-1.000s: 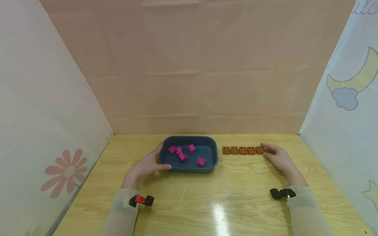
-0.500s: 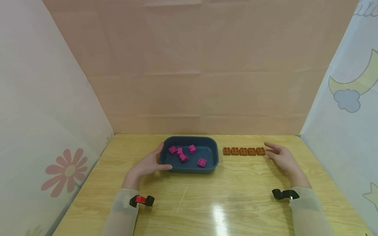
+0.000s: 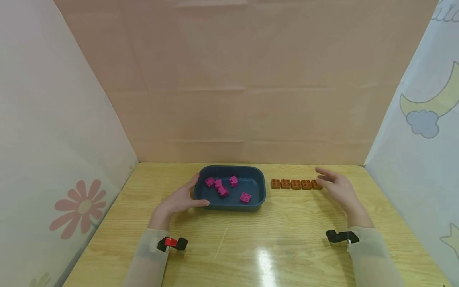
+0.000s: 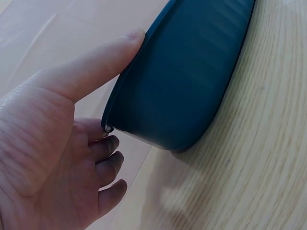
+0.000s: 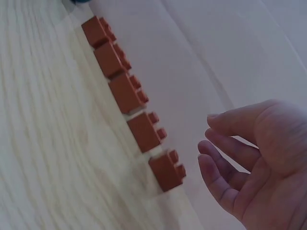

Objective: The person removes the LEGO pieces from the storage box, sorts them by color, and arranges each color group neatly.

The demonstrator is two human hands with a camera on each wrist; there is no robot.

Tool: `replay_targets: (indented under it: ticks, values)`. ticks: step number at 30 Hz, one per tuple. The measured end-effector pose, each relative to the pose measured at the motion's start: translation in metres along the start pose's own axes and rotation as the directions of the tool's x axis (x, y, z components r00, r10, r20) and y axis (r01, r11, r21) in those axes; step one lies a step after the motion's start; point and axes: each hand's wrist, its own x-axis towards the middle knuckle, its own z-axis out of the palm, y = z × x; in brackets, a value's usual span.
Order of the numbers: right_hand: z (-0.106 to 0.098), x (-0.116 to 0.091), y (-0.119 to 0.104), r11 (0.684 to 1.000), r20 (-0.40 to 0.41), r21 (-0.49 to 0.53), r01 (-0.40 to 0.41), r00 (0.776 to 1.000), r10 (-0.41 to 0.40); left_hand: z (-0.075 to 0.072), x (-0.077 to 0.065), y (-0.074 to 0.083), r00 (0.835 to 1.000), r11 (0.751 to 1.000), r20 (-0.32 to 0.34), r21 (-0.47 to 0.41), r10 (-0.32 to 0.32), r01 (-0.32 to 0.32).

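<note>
My left hand (image 3: 178,198) holds the left end of a dark blue tray (image 3: 229,207). In the left wrist view its thumb presses the rim and the forefinger meets the corner, the other fingers being loosely bent below. Several magenta toy building bricks (image 3: 245,197) lie scattered in the tray. To the tray's right stands a straight row of orange toy building bricks (image 3: 295,184), studs up, with narrow gaps. My right hand (image 3: 338,191) hovers over the rightmost orange brick (image 5: 166,171), partly hiding it in the head view. The right wrist view shows its relaxed fingers apart from that brick, holding nothing.
The wooden table (image 3: 279,239) ends at a tan paper backdrop (image 3: 244,111). Patterned white panels stand on both sides, the left one bearing a pink flower (image 3: 84,206). Each wrist wears a black strap.
My right hand drew off rightward from the end orange brick, then came back left and higher over it. The bricks and tray keep their places, and my left hand stays on the tray.
</note>
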Motion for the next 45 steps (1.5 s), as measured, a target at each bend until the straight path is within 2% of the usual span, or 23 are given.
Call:
replay_targets:
  ticks: [6,13,19,22,28,30,36,45]
  values:
    - [0.009,0.001,-0.022,0.999,-0.019,0.017,0.051,0.999,-0.051,0.002,0.002,0.001,1.0,1.0,-0.001,0.009,0.002,-0.002]
    - [0.032,0.006,-0.059,0.987,0.041,0.064,0.146,0.988,-0.148,0.002,0.004,0.002,1.0,1.0,-0.001,0.016,0.002,-0.002]
    - [0.065,0.019,-0.091,0.966,0.092,0.16,0.203,0.971,-0.219,0.004,0.007,0.001,1.0,0.999,-0.008,0.033,-0.001,0.001]
    - [0.085,0.025,-0.108,0.959,0.145,0.191,0.209,0.96,-0.238,0.005,0.007,0.0,1.0,0.999,-0.009,0.047,-0.005,0.005]
    - [0.123,0.039,-0.135,0.938,0.256,0.262,0.226,0.921,-0.294,0.004,0.008,0.0,1.0,0.999,-0.021,0.053,-0.001,0.002]
    - [0.133,0.042,-0.14,0.942,0.296,0.246,0.23,0.907,-0.299,0.004,0.009,0.0,1.0,0.998,-0.019,0.057,0.001,0.0]
    - [0.155,0.045,-0.139,0.951,0.426,0.111,0.287,0.851,-0.307,0.005,0.008,0.0,1.0,0.998,-0.018,0.059,-0.013,0.014]
    - [0.161,0.043,-0.141,0.946,0.468,-0.009,0.324,0.837,-0.283,0.003,0.006,0.002,1.0,0.999,-0.026,0.053,-0.009,0.011]
